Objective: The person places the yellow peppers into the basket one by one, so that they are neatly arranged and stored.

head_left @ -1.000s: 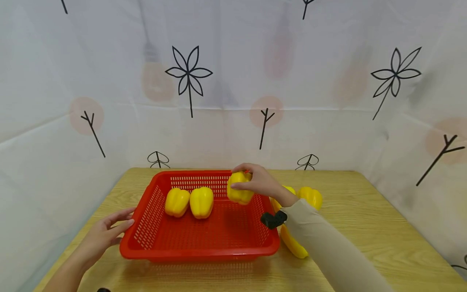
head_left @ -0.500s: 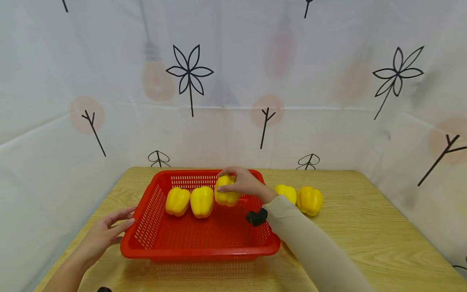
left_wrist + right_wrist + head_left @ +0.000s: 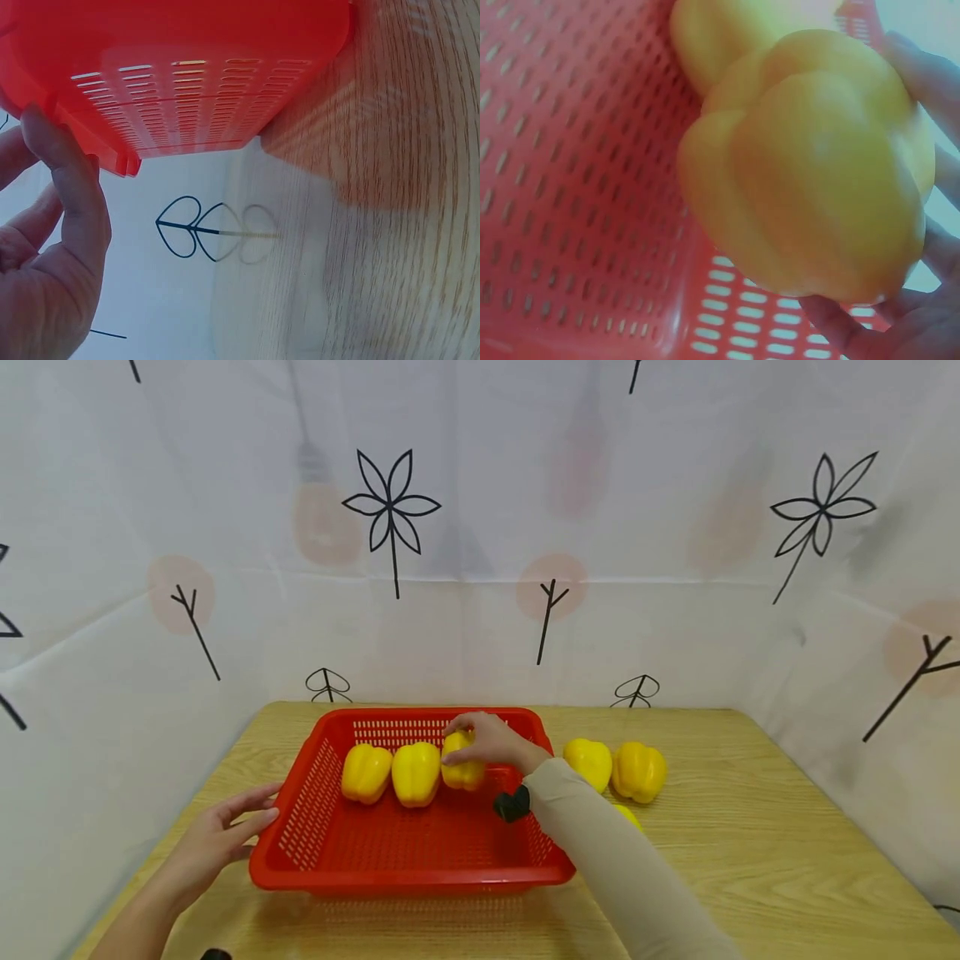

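My right hand holds a yellow bell pepper inside the red basket, near its back wall. In the right wrist view, thumb and fingers lie around the bell pepper, low beside another one. Left of it in the basket stand two more yellow bell peppers, a middle one and a left one. My left hand touches the outer left rim with thumb and fingers apart; the left wrist view shows a digit against the basket's rim.
Two yellow bell peppers, a nearer one and one farther right, lie on the wooden table right of the basket. Another yellow item is mostly hidden by the right sleeve. A patterned white cloth hangs behind.
My right hand has carried the bell pepper leftward and down into the basket, close to the middle pepper. My left hand has stayed at the rim.
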{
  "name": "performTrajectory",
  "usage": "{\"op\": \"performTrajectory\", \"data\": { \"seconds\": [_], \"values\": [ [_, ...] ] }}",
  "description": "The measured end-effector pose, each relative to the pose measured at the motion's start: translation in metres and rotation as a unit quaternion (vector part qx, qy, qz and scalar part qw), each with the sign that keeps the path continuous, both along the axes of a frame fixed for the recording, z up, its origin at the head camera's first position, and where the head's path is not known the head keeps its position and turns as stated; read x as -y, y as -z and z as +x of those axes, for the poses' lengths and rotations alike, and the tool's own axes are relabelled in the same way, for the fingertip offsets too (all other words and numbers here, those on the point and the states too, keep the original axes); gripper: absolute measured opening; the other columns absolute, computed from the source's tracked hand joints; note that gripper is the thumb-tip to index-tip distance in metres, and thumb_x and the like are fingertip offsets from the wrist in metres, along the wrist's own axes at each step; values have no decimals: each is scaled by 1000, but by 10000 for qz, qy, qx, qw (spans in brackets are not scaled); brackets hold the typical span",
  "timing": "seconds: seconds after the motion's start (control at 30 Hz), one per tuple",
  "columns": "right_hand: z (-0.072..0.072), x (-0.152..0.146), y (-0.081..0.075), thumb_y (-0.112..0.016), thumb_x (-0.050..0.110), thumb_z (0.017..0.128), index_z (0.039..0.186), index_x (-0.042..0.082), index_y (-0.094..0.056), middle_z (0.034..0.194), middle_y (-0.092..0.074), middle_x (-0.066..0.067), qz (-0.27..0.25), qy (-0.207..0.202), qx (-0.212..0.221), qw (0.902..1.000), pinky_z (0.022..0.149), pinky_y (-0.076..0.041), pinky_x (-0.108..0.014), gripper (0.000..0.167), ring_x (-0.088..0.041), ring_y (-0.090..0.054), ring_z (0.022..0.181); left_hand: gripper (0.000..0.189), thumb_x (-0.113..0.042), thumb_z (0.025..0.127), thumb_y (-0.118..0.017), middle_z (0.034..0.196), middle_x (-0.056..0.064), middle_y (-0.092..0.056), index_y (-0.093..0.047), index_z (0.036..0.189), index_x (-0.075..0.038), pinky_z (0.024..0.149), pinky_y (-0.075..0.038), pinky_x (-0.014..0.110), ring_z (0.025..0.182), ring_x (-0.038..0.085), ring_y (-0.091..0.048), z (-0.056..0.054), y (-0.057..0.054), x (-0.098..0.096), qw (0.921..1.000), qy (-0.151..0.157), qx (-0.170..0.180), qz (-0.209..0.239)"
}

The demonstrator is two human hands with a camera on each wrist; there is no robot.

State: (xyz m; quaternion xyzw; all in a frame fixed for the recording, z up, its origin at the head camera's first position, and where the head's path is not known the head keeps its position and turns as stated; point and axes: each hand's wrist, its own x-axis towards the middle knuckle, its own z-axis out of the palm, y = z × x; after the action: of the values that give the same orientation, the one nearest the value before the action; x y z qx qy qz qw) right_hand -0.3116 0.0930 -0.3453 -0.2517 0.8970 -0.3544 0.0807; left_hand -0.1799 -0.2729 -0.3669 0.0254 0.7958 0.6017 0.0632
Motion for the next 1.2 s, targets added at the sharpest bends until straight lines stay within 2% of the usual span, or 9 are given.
{"op": "performTrajectory", "data": {
  "seconds": [0.3, 0.43, 0.6, 0.73, 0.9, 1.03, 1.2],
  "values": [
    [-2, 5, 8, -78, 33, 76, 109, 13, -62, 110, -57, -4, 825, -150, 68, 9965, 84, -45, -33, 42, -20, -48, 97, 61, -27, 94, -57, 128, 20, -41, -33, 143, -1, 74, -54, 38, 93, 15, -63, -1, -2, -2, 10000, -32, 70, 10],
    [-1, 4, 7, -80, 29, 73, 119, 12, -58, 120, -54, -5, 895, -184, 267, 9955, 89, -44, -35, 53, -20, -48, 103, 61, -27, 93, -58, 129, 21, -41, -33, 143, -1, 75, -54, 38, 93, 16, -62, -1, -3, -3, 9999, -62, 103, -24],
    [-3, -1, 4, -84, 18, 69, 131, 14, -50, 130, -47, -5, 1131, -590, 491, 9906, 95, -41, -36, 71, -21, -45, 111, 61, -27, 93, -58, 128, 20, -42, -34, 143, -1, 74, -54, 39, 93, 17, -63, -1, -2, -2, 9999, -56, 101, 11],
    [-4, -3, 2, -85, 16, 67, 131, 13, -49, 128, -48, -5, 1228, -714, 293, 9894, 98, -38, -39, 73, -23, -44, 114, 60, -27, 93, -58, 128, 19, -42, -34, 143, -1, 74, -54, 39, 93, 17, -63, -1, -1, -1, 9999, -46, 92, 15],
    [-6, -1, 6, -84, 23, 68, 124, 8, -54, 122, -52, -7, 1116, -549, -96, 9922, 99, -37, -39, 65, -23, -46, 113, 60, -26, 94, -57, 128, 20, -42, -34, 143, 0, 74, -54, 39, 92, 17, -63, 0, -2, -2, 10000, -21, 44, 2],
    [-4, 1, 3, -84, 27, 68, 123, 8, -54, 120, -50, -8, 1128, -391, -142, 9927, 97, -39, -40, 65, -25, -46, 111, 60, -26, 94, -57, 129, 21, -41, -33, 143, 0, 74, -54, 39, 93, 16, -63, 0, -2, -2, 10000, -18, 28, 7],
    [2, -1, -7, -83, 25, 70, 124, 9, -54, 122, -49, -10, 1020, -402, -197, 9938, 97, -39, -41, 64, -27, -46, 114, 60, -26, 94, -58, 129, 21, -41, -34, 143, -1, 74, -54, 38, 92, 15, -62, 0, 0, -1, 10000, -35, -1, -20]
  ]
}}
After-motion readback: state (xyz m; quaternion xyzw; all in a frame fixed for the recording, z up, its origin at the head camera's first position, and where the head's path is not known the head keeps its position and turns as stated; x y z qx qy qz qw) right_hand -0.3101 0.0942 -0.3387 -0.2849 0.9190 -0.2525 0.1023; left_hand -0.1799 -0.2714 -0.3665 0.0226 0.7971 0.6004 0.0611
